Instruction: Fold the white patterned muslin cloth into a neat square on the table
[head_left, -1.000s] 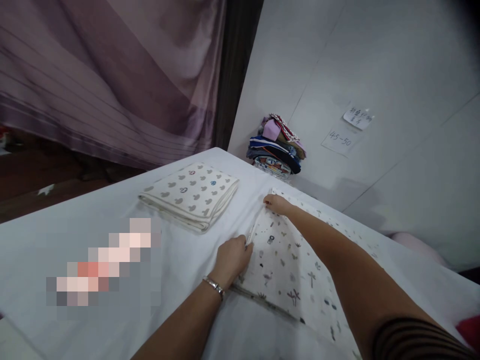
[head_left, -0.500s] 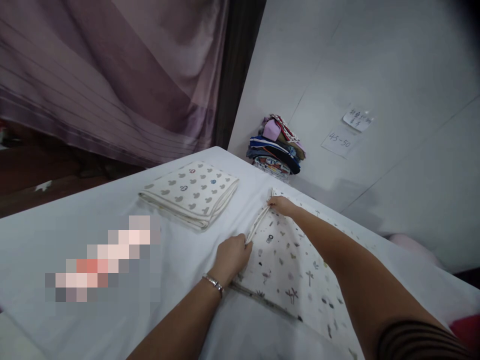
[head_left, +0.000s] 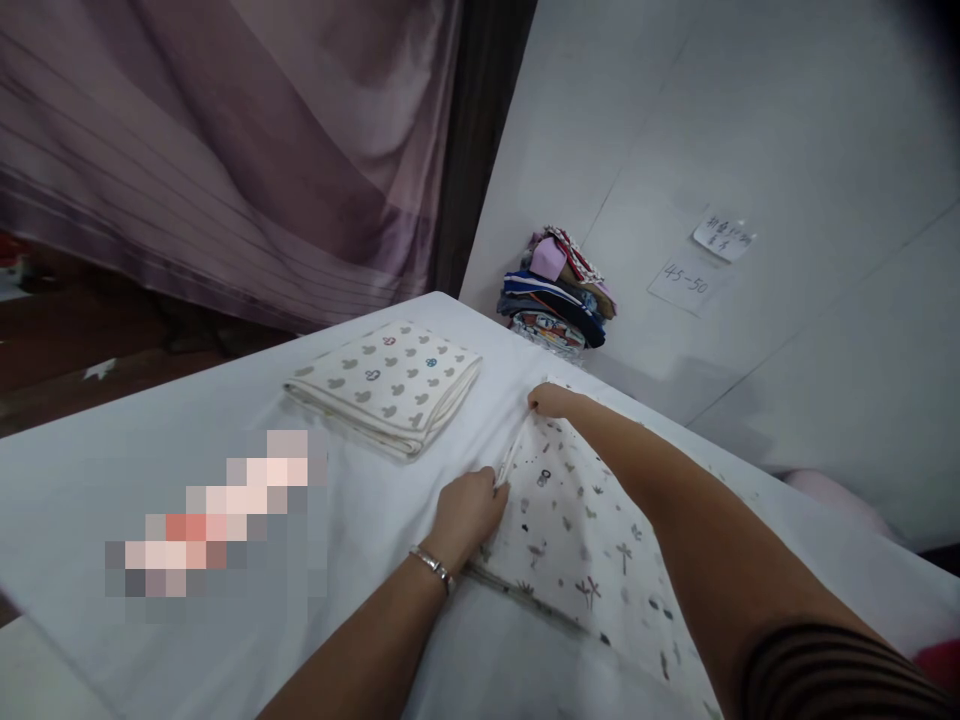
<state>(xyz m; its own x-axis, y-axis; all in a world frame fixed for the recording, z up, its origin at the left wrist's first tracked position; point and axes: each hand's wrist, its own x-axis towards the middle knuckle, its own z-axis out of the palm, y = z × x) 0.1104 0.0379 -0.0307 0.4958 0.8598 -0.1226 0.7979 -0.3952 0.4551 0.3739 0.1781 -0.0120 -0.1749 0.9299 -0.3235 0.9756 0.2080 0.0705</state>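
Note:
A white cloth with small dark prints [head_left: 585,540] lies partly folded on the white table [head_left: 187,420]. My left hand [head_left: 469,510], with a bracelet at the wrist, is closed on the cloth's near left edge. My right hand [head_left: 551,400] reaches further out and pinches the far corner of the same edge. The edge runs taut between both hands, slightly lifted off the table.
A folded white cloth with grey mouse-head prints [head_left: 386,385] lies to the left of my hands. A pile of coloured clothes [head_left: 559,295] sits against the white wall at the table's far end. Paper notes [head_left: 701,265] hang on the wall. A purple curtain [head_left: 225,150] hangs at the left.
My right hand has shifted slightly left and nearer with the far corner, and the cloth's far flap no longer shows beyond it. My left hand keeps its grip in place.

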